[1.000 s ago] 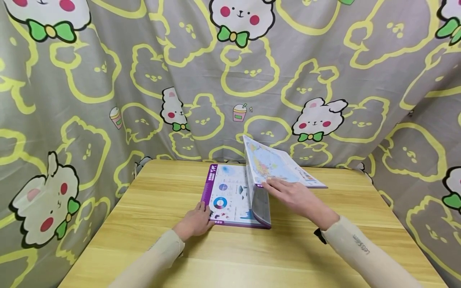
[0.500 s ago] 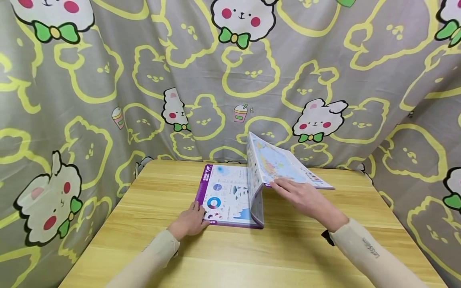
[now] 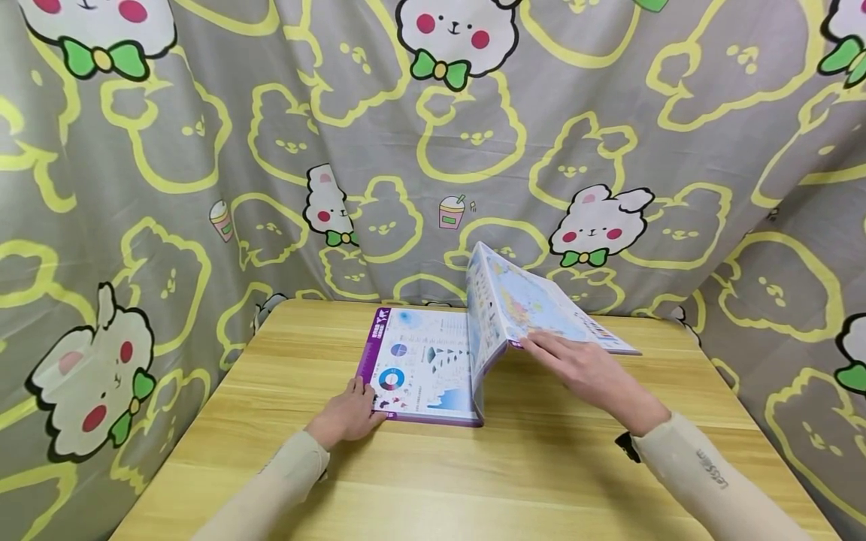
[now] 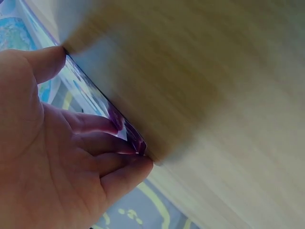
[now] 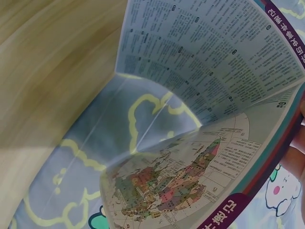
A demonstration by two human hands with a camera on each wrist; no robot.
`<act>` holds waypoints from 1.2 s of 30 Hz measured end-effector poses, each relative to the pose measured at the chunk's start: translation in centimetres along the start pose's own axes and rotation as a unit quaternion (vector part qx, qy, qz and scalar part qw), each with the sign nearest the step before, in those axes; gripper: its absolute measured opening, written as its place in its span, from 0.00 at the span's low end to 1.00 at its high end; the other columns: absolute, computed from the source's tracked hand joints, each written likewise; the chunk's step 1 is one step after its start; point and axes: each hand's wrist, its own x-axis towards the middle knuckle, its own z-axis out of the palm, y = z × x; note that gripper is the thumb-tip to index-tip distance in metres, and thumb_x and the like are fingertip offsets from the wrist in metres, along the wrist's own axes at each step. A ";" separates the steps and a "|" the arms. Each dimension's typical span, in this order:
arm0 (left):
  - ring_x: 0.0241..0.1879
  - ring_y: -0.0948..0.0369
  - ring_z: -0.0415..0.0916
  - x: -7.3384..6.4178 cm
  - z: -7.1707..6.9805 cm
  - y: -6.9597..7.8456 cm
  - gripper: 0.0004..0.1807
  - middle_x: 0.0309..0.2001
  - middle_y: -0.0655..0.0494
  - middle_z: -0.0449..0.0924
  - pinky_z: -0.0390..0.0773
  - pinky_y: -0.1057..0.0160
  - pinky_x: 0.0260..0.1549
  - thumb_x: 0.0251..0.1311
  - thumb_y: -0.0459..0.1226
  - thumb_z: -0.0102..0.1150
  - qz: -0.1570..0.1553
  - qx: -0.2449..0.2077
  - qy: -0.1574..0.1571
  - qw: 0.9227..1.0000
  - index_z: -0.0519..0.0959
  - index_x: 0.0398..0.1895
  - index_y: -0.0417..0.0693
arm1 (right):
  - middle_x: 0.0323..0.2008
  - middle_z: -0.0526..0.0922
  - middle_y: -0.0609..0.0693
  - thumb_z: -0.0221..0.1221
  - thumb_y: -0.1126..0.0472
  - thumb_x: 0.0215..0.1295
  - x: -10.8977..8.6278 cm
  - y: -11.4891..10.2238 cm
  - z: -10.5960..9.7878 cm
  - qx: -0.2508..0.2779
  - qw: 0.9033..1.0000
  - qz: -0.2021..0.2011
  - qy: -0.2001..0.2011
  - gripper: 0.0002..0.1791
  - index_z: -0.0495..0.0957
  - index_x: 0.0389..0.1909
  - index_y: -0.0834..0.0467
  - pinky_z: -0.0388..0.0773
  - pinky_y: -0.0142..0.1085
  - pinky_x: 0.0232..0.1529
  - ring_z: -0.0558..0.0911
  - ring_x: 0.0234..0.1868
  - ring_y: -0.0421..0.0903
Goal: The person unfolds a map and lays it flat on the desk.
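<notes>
A large folding map (image 3: 440,368) with purple borders lies partly opened on the table. Its left panel, printed with charts, is flat. Its right part rises in a tent-like fold, with a world map panel (image 3: 537,304) on top. My left hand (image 3: 348,412) rests on the near left corner; in the left wrist view its thumb and fingertips touch the edge. My right hand (image 3: 582,368) holds the near edge of the world map panel, lifted off the table. In the right wrist view, two inner panels (image 5: 190,176) with text and a coloured map spread apart; most of that hand is hidden.
A wooden table (image 3: 419,488) carries the map. A grey curtain (image 3: 379,135) with rabbit prints hangs behind the table and at both sides, close to the raised fold. A dark strap part (image 3: 628,447) shows under my right wrist.
My left hand has slid left with the map's flat panel, leaving more of it uncovered. My right hand has moved right with the upper panel, and the fold has spread wider.
</notes>
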 end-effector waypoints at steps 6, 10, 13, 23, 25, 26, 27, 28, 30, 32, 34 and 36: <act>0.67 0.37 0.50 -0.1 -0.2 -0.4 0.40 0.67 0.24 0.51 0.63 0.43 0.59 0.67 0.52 0.48 -0.009 -0.008 -0.011 1.000 0.59 0.64 0.23 | 0.51 0.79 0.58 0.26 0.61 0.78 -0.5 0.3 -0.2 -0.006 1.000 0.000 0.012 0.27 0.74 0.55 0.63 0.81 0.46 0.33 0.81 0.47 0.55; 0.67 0.36 0.49 -0.3 -0.3 -0.7 0.40 0.67 0.24 0.50 0.62 0.43 0.60 0.67 0.52 0.48 -0.006 -0.011 -0.015 1.000 0.58 0.64 0.22 | 0.51 0.79 0.59 0.26 0.61 0.78 -0.9 0.6 -0.4 -0.009 1.000 0.002 0.015 0.26 0.74 0.56 0.63 0.81 0.46 0.32 0.81 0.47 0.55; 0.68 0.36 0.48 -0.4 -0.3 -1.0 0.40 0.67 0.24 0.49 0.62 0.42 0.60 0.67 0.52 0.47 -0.004 -0.014 -0.018 1.000 0.57 0.64 0.22 | 0.51 0.78 0.58 0.27 0.61 0.78 -1.2 0.7 -0.6 -0.010 1.000 0.006 0.012 0.26 0.73 0.56 0.63 0.81 0.46 0.32 0.81 0.48 0.55; 0.68 0.36 0.47 -0.3 -0.4 -1.7 0.41 0.67 0.24 0.47 0.60 0.43 0.61 0.67 0.52 0.48 -0.013 -0.021 -0.026 0.999 0.56 0.65 0.22 | 0.50 0.79 0.58 0.28 0.61 0.78 -2.2 0.9 -1.0 -0.017 1.000 0.011 0.016 0.25 0.74 0.55 0.63 0.80 0.45 0.28 0.81 0.46 0.55; 0.68 0.36 0.46 -0.3 -0.4 -1.8 0.41 0.68 0.24 0.47 0.60 0.42 0.61 0.67 0.51 0.48 -0.015 -0.024 -0.027 0.999 0.56 0.65 0.22 | 0.50 0.79 0.58 0.28 0.61 0.78 -2.4 1.0 -1.0 -0.017 1.000 0.011 0.019 0.25 0.74 0.55 0.63 0.80 0.45 0.28 0.81 0.46 0.55; 0.68 0.36 0.46 -0.3 -0.4 -1.9 0.41 0.68 0.24 0.47 0.60 0.43 0.61 0.67 0.51 0.48 -0.016 -0.025 -0.028 0.999 0.55 0.66 0.22 | 0.50 0.79 0.58 0.28 0.61 0.78 -2.4 1.0 -1.0 -0.016 1.000 0.011 0.020 0.25 0.74 0.55 0.63 0.80 0.45 0.28 0.81 0.46 0.55; 0.68 0.36 0.46 -0.3 -0.4 -1.9 0.41 0.68 0.24 0.47 0.60 0.42 0.61 0.67 0.52 0.48 -0.016 -0.025 -0.028 0.999 0.55 0.66 0.22 | 0.50 0.79 0.58 0.29 0.61 0.78 -2.5 1.0 -1.1 -0.015 1.000 0.012 0.021 0.25 0.74 0.55 0.63 0.80 0.46 0.28 0.81 0.46 0.55; 0.68 0.36 0.46 -0.3 -0.4 -2.0 0.41 0.68 0.24 0.47 0.60 0.42 0.61 0.67 0.52 0.48 -0.017 -0.027 -0.028 0.999 0.55 0.66 0.22 | 0.50 0.79 0.58 0.29 0.61 0.78 -2.6 1.0 -1.1 -0.014 1.000 0.012 0.024 0.25 0.75 0.55 0.63 0.80 0.46 0.28 0.81 0.46 0.55; 0.68 0.36 0.46 -0.3 -0.3 -2.1 0.41 0.68 0.24 0.46 0.60 0.42 0.61 0.67 0.52 0.48 -0.019 -0.029 -0.030 0.999 0.55 0.66 0.22 | 0.50 0.79 0.58 0.29 0.62 0.78 -2.8 1.0 -1.1 -0.016 0.999 0.014 0.026 0.25 0.75 0.54 0.63 0.80 0.46 0.28 0.81 0.46 0.55; 0.68 0.36 0.46 -0.3 -0.3 -2.2 0.42 0.68 0.25 0.46 0.60 0.42 0.61 0.67 0.52 0.47 -0.020 -0.028 -0.032 0.999 0.55 0.66 0.23 | 0.50 0.79 0.58 0.28 0.62 0.78 -3.0 0.9 -1.2 -0.018 0.999 0.019 0.024 0.26 0.76 0.54 0.63 0.80 0.46 0.28 0.81 0.46 0.55; 0.68 0.36 0.46 -0.4 -0.4 -2.3 0.41 0.68 0.25 0.46 0.60 0.42 0.61 0.67 0.52 0.48 -0.020 -0.029 -0.031 0.999 0.55 0.66 0.23 | 0.50 0.79 0.58 0.28 0.61 0.78 -3.2 0.9 -1.2 -0.021 0.999 0.025 0.021 0.26 0.76 0.54 0.63 0.80 0.47 0.29 0.81 0.46 0.55; 0.68 0.36 0.46 -0.5 -0.5 -2.3 0.41 0.68 0.25 0.46 0.60 0.42 0.61 0.67 0.52 0.48 -0.020 -0.029 -0.031 0.999 0.56 0.66 0.22 | 0.50 0.79 0.58 0.27 0.61 0.78 -3.5 0.8 -1.3 -0.020 0.999 0.031 0.016 0.27 0.75 0.54 0.63 0.80 0.47 0.30 0.81 0.46 0.55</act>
